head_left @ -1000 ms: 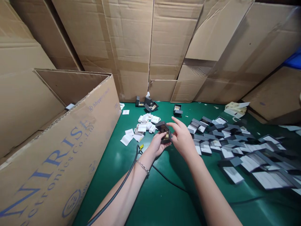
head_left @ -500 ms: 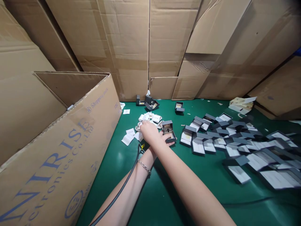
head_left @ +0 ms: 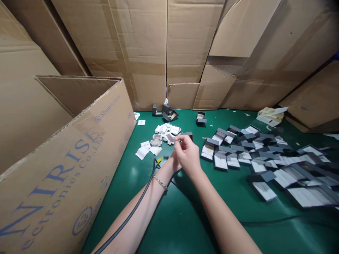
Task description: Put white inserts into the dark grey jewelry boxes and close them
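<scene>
Clearly the right hand [head_left: 188, 152], thumb and fingers drawn together, hides most of the left hand [head_left: 173, 161], whose grip I cannot tell; a black box [head_left: 188, 134] shows just behind, near white pieces [head_left: 165, 129] on the table [head_left: 182, 218]

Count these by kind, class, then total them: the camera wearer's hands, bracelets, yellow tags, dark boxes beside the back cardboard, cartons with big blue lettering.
Hands: 2, left hand and right hand
Bracelets: 1
Yellow tags: 1
Dark boxes beside the back cardboard: 3
Blue-lettered cartons: 1
Total: 8
</scene>
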The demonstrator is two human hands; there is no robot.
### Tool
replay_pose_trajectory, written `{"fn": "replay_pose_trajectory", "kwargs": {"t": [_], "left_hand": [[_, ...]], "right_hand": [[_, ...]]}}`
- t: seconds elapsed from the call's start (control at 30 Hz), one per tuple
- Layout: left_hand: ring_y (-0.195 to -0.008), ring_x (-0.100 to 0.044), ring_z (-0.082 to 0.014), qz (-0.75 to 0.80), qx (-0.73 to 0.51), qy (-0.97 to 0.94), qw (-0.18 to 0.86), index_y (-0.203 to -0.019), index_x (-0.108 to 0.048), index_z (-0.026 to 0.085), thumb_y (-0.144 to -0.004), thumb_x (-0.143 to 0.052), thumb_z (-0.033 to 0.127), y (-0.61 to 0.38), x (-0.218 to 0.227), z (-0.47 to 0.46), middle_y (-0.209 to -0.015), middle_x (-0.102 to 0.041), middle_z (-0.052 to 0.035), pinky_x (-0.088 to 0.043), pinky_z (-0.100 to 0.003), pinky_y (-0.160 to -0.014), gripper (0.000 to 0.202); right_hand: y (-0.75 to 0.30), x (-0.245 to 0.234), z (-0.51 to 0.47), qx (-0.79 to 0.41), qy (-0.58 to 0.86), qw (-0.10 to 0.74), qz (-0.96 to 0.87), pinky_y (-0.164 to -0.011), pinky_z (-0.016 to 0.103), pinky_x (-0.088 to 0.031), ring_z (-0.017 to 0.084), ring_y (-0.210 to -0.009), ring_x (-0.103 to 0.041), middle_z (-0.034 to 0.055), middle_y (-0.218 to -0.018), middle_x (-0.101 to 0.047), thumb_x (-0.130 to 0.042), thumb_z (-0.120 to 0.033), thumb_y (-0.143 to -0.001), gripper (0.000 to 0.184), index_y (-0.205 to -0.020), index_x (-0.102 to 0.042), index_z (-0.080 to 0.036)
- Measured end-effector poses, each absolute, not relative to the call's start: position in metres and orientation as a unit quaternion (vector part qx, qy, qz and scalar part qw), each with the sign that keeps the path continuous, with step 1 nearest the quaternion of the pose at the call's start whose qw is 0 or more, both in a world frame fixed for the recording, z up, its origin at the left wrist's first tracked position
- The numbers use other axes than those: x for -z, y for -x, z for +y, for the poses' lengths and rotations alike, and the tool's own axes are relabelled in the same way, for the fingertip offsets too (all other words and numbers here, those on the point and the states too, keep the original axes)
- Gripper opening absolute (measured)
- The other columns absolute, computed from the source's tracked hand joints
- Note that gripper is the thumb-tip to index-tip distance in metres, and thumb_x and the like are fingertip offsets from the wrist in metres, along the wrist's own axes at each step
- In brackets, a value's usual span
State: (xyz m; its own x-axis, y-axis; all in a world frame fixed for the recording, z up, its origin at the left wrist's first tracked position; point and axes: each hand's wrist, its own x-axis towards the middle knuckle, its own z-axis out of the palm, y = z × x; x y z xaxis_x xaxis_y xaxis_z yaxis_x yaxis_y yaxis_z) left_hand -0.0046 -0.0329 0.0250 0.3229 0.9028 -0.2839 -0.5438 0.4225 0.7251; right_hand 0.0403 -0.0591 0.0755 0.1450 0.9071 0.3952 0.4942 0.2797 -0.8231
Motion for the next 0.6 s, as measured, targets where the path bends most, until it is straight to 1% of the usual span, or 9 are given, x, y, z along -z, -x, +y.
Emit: {"fn": "replay_pose_trajectory", "kwargs": {"t": [0.03, 0.1, 0.17, 0.23, 0.33, 0.43, 0.53, 0.6], "left_hand": [[-0.063, -0.056, -0.0118, 0.333, -0.459, -0.252, 0.784, -0.084, -0.057, 0.016, -0.073, -0.059, 0.025, 0.002, -0.027, -0.033, -0.066, -0.055, -0.0009, -0.046, -0.022, -0.055, 0.014], [-0.059, -0.052, -0.0082, 0.318, -0.449, -0.241, 0.799, -0.079, -0.055, 0.015, -0.067, -0.061, 0.019, 0.000, -0.029, -0.033, -0.065, -0.055, 0.0006, -0.043, -0.019, -0.054, 0.014], [-0.056, -0.050, -0.0068, 0.325, -0.439, -0.239, 0.802, -0.077, -0.054, 0.014, -0.064, -0.062, 0.018, 0.000, -0.030, -0.033, -0.063, -0.053, 0.0019, -0.041, -0.018, -0.053, 0.016], [-0.054, -0.050, -0.0069, 0.341, -0.428, -0.235, 0.803, -0.075, -0.053, 0.014, -0.063, -0.062, 0.020, 0.001, -0.029, -0.032, -0.060, -0.052, 0.0022, -0.040, -0.018, -0.051, 0.016], [-0.054, -0.050, -0.0082, 0.352, -0.421, -0.243, 0.800, -0.073, -0.055, 0.014, -0.062, -0.063, 0.023, 0.002, -0.028, -0.031, -0.060, -0.054, 0.0007, -0.038, -0.018, -0.048, 0.017], [-0.058, -0.055, -0.0111, 0.348, -0.420, -0.253, 0.799, -0.072, -0.057, 0.013, -0.060, -0.064, 0.027, 0.001, -0.028, -0.031, -0.063, -0.058, -0.0019, -0.037, -0.018, -0.048, 0.019], [-0.061, -0.056, -0.0113, 0.348, -0.444, -0.245, 0.788, -0.074, -0.059, 0.015, -0.059, -0.064, 0.024, -0.001, -0.029, -0.031, -0.065, -0.060, -0.0011, -0.039, -0.018, -0.050, 0.019], [-0.060, -0.055, -0.0096, 0.336, -0.458, -0.246, 0.785, -0.077, -0.059, 0.016, -0.060, -0.065, 0.023, 0.000, -0.028, -0.031, -0.066, -0.060, 0.0010, -0.040, -0.017, -0.053, 0.019]], "right_hand": [[-0.050, -0.071, -0.064, -0.224, 0.564, 0.533, -0.589, -0.065, 0.026, -0.048, 0.014, -0.067, -0.059, 0.0010, -0.079, -0.062, -0.047, -0.030, -0.081, 0.013, -0.087, -0.053, -0.021], [-0.066, -0.063, -0.070, -0.268, 0.561, 0.584, -0.522, -0.064, 0.027, -0.050, 0.015, -0.068, -0.062, 0.0015, -0.078, -0.061, -0.048, -0.032, -0.079, 0.014, -0.086, -0.048, -0.021], [-0.078, -0.056, -0.073, -0.305, 0.563, 0.616, -0.459, -0.062, 0.028, -0.051, 0.015, -0.063, -0.063, 0.0003, -0.073, -0.059, -0.047, -0.034, -0.079, 0.015, -0.086, -0.043, -0.021], [-0.084, -0.052, -0.073, -0.319, 0.568, 0.626, -0.429, -0.061, 0.029, -0.052, 0.015, -0.061, -0.064, -0.0007, -0.070, -0.058, -0.046, -0.034, -0.079, 0.016, -0.086, -0.040, -0.022], [-0.085, -0.048, -0.073, -0.288, 0.582, 0.607, -0.459, -0.066, 0.029, -0.053, 0.015, -0.068, -0.065, 0.0018, -0.077, -0.061, -0.049, -0.032, -0.078, 0.015, -0.086, -0.041, -0.022], [-0.082, -0.044, -0.073, -0.240, 0.588, 0.571, -0.520, -0.072, 0.030, -0.053, 0.015, -0.076, -0.064, 0.0048, -0.088, -0.064, -0.050, -0.027, -0.077, 0.015, -0.091, -0.047, -0.021], [-0.081, -0.042, -0.073, -0.197, 0.583, 0.545, -0.570, -0.079, 0.031, -0.052, 0.017, -0.088, -0.062, 0.0079, -0.097, -0.063, -0.048, -0.021, -0.076, 0.027, -0.103, -0.052, -0.019], [-0.083, -0.043, -0.074, -0.167, 0.581, 0.522, -0.601, -0.081, 0.032, -0.050, 0.018, -0.092, -0.061, 0.0084, -0.099, -0.063, -0.048, -0.018, -0.076, 0.031, -0.105, -0.056, -0.019]]}}
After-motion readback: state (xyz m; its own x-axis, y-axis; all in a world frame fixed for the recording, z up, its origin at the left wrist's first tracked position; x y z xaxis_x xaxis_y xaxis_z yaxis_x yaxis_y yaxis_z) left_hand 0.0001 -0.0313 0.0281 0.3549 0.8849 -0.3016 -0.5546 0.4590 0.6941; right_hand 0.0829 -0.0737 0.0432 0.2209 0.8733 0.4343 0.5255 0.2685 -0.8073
